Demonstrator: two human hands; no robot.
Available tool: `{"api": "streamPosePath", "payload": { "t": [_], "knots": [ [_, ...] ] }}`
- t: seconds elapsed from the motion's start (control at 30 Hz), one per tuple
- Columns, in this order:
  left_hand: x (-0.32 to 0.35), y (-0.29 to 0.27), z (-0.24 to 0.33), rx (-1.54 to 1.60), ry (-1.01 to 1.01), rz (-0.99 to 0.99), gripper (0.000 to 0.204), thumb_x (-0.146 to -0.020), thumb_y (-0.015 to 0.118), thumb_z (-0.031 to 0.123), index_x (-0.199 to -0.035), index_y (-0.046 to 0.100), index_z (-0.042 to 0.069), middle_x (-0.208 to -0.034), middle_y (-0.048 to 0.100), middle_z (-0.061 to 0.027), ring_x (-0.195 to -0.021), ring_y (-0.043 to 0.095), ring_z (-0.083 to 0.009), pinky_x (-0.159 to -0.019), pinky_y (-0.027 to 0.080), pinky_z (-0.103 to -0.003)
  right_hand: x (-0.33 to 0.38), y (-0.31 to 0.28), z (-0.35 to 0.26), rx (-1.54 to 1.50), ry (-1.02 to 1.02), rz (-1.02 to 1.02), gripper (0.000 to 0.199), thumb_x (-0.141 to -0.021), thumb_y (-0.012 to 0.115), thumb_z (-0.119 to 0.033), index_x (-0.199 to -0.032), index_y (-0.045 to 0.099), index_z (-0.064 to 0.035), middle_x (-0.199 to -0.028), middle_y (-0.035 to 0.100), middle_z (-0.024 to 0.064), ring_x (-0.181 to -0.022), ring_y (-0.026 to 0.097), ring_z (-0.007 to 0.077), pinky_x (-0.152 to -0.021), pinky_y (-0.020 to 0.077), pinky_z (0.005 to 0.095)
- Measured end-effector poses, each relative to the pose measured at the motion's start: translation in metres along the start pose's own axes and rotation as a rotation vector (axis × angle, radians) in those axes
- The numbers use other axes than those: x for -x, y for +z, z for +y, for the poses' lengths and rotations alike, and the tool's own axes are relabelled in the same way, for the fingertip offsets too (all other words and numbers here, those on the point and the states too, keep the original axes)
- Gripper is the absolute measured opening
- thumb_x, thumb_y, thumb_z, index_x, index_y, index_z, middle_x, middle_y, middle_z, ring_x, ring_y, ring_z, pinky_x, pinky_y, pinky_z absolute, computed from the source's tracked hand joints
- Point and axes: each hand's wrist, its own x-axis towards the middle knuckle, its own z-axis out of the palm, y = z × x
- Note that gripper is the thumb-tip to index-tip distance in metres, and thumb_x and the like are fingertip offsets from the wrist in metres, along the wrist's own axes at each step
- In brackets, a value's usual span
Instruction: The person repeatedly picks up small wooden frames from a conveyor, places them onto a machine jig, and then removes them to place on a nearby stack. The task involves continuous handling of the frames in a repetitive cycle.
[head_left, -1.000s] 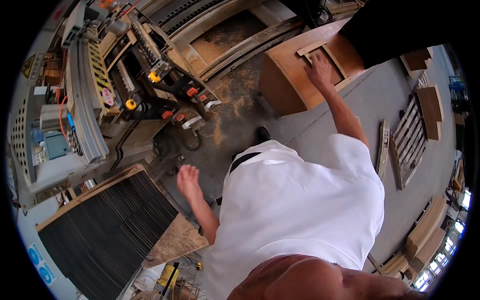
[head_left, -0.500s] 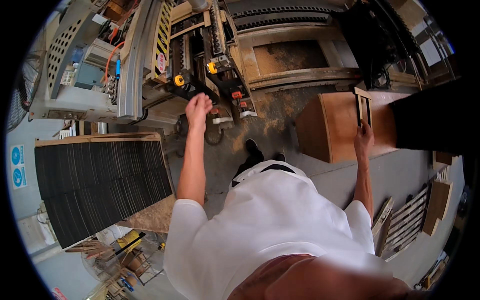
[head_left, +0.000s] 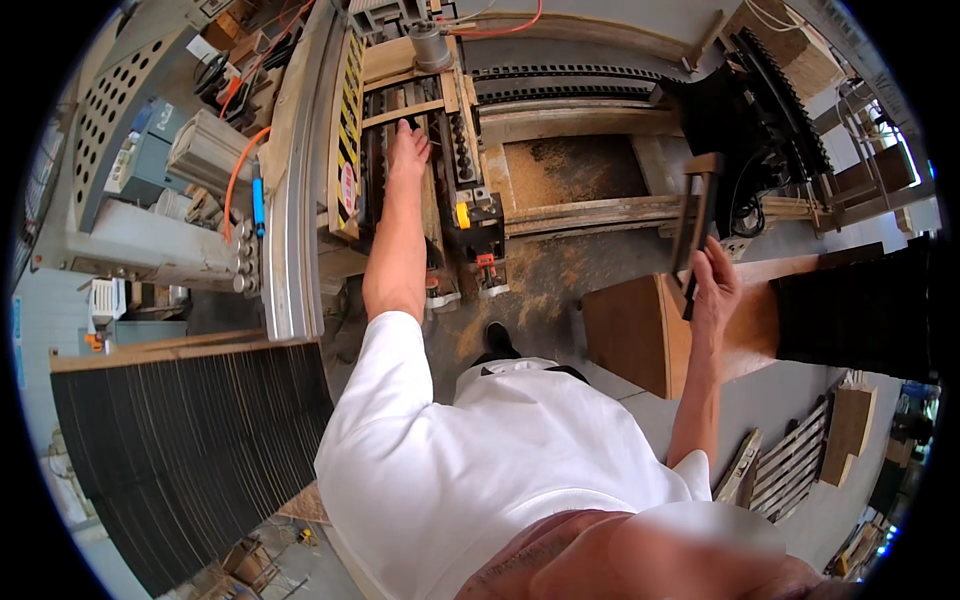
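Observation:
My right hand (head_left: 714, 282) is closed round one end of a narrow wooden frame (head_left: 684, 222) with dark edges, raised and tilted above the end of a brown wooden box-like block. My left arm stretches forward over the machine (head_left: 462, 160). At its end, my left hand (head_left: 407, 150) has fingers extended and seems to hold nothing. The fingertips are at or just short of a pale wooden strip (head_left: 408, 112) that lies across the machine's rails; contact is hard to make out. A metal cylinder (head_left: 430, 47) stands just beyond that strip.
Left of the rails runs a yellow-and-black striped guard (head_left: 349, 130). Dark slats are stacked on a stand (head_left: 190, 450) at the left. The brown wooden block (head_left: 640, 335) carries more dark slats (head_left: 855, 310) at the right. Sawdust (head_left: 550, 260) covers part of the floor.
My left hand has reached farther forward, from the machine's near end to the wooden strip. My right hand has lifted the frame off the brown block and tilted it. The view has shifted toward the machine.

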Motion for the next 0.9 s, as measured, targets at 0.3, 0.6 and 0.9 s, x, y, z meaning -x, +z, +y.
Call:
{"api": "streamPosePath", "payload": {
  "t": [0.3, 0.6, 0.9],
  "knots": [
    [-0.075, -0.002, 0.012, 0.369, 0.035, 0.049, 0.057, -0.096, 0.054, 0.037, -0.141, 0.035, 0.008, -0.144, 0.033, -0.0187, -0.133, 0.036, -0.0333, -0.111, 0.032, -0.046, -0.018, 0.127, 0.007, 0.271, 0.064, -0.401, 0.03, -0.081, 0.07, -0.001, -0.111, 0.066, -0.0004, -0.089, 0.065, 0.0012, -0.075, 0.054, 0.0068, -0.069, 0.0448, 0.0217],
    [0.068, -0.045, -0.033, 0.321, -0.012, 0.026, 0.025, -0.095, 0.058, 0.022, -0.114, 0.058, 0.006, -0.108, 0.061, -0.0069, -0.101, 0.058, -0.0212, -0.081, 0.054, -0.034, -0.064, 0.282, 0.027, 0.66, -0.805, -0.854, 0.025, -0.076, 0.067, -0.002, -0.1, 0.068, -0.0059, -0.099, 0.067, 0.0086, -0.088, 0.059, 0.0275, -0.079, 0.0492, 0.0363],
    [0.321, -0.11, -0.079, 0.279, -0.063, 0.147, 0.031, -0.097, 0.055, 0.021, -0.124, 0.05, 0.007, -0.124, 0.058, -0.009, -0.111, 0.058, -0.0216, -0.091, 0.049, -0.038, -0.076, 0.429, 0.146, 0.728, -1.048, -1.091, 0.031, -0.078, 0.063, -0.007, -0.108, 0.069, -0.012, -0.105, 0.067, 0.0043, -0.097, 0.057, 0.0269, -0.084, 0.0456, 0.0412]
  ]
}}
